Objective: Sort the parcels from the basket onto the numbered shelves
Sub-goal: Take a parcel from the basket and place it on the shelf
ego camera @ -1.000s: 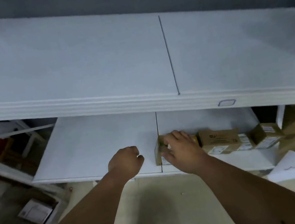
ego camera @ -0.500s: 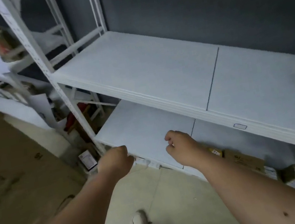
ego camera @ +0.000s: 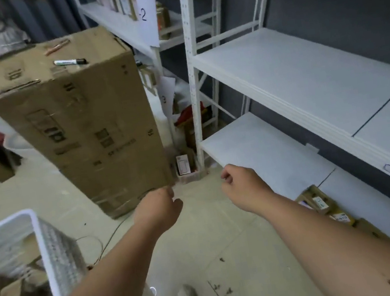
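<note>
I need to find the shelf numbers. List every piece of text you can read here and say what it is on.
"-2": white paper sign hanging on the far shelf unit.
"3": lower white paper sheet by the shelf post.
Print on the big cardboard box: too blurred to read.
Labels on the parcels on the low shelf: too small.

Dim, even indoor light with soft shadows, slight motion blur at the lower left, perhaps strongest there, and wide-angle bending along the edges.
</note>
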